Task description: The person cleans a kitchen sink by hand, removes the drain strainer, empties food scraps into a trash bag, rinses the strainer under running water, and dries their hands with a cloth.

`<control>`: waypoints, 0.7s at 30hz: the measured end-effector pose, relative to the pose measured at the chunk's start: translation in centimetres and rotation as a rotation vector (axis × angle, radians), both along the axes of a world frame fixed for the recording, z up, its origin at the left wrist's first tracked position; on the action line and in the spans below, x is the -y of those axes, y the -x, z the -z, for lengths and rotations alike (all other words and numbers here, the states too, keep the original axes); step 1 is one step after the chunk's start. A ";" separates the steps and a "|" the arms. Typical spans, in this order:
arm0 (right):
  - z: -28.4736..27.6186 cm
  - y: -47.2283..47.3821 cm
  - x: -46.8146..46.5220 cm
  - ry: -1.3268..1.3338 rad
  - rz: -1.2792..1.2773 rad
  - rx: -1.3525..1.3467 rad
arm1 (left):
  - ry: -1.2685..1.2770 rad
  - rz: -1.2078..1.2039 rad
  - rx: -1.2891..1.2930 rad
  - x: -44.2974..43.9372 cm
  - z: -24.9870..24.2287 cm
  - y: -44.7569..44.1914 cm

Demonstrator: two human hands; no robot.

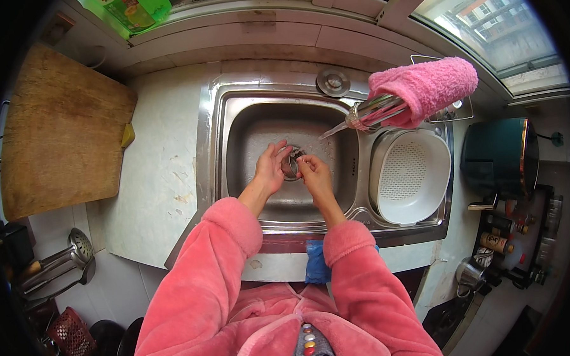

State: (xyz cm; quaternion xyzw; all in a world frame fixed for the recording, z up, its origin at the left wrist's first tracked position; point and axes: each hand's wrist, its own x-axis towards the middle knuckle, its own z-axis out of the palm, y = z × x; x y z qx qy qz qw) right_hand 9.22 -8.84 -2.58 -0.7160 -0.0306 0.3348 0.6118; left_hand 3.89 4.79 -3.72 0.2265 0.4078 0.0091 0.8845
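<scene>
Both of my hands are over the stainless steel sink basin (244, 127). Between them is a small clear cup or jar (290, 167), with something dark showing at its far side. My left hand (270, 168) lies along the cup's left side, palm turned towards it and fingers stretched out. At the right rim, my right hand (316, 175) pinches with thumb and bent fingers. The cup hides what lies directly beneath it. Just beyond my right hand, a metal faucet (370, 114) points into the basin; its tapering end may be running water.
A pink towel (429, 88) wraps the faucet. Right of the basin sits a white colander (409, 172); a drain stopper (333, 83) rests behind. On the left stand a wooden cutting board (63, 130) and a yellow sponge (127, 135). A blue cloth (317, 261) hangs at the front edge.
</scene>
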 end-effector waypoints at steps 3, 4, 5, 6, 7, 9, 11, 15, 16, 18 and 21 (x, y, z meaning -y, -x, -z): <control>0.0 -0.2 0.3 -0.011 0.041 -0.009 | -0.071 0.032 0.054 0.1 0.3 -0.9; 0.0 -0.2 0.6 -0.015 0.043 -0.008 | -0.067 0.033 0.057 0.4 0.1 -1.2; 0.0 -0.2 0.9 -0.019 0.046 -0.007 | -0.064 0.033 0.059 0.8 -0.1 -1.6; -0.3 -0.3 1.0 -0.025 0.054 -0.015 | -0.117 0.056 0.055 1.2 -0.1 -1.7; -0.5 -0.4 1.1 -0.032 0.061 -0.023 | -0.171 0.079 0.051 1.8 -0.1 -1.6; -0.6 -0.7 1.5 0.016 0.067 0.028 | -0.219 0.108 0.060 3.0 -0.1 -1.5; -0.1 -1.3 2.5 0.124 0.064 0.143 | -0.209 0.120 0.086 4.2 -0.1 -1.5; 0.8 -1.8 3.8 0.284 -0.076 0.239 | -0.170 -0.038 0.147 3.1 1.8 -0.9; 1.5 -2.0 4.1 0.286 -0.089 0.256 | -0.165 -0.068 0.122 2.5 1.6 -0.8; 2.8 -2.6 4.3 0.287 -0.115 0.287 | -0.159 -0.129 0.069 0.8 1.0 -0.6; 3.4 -3.2 4.1 0.352 -0.116 0.254 | -0.414 -0.155 -0.053 -1.2 0.1 0.0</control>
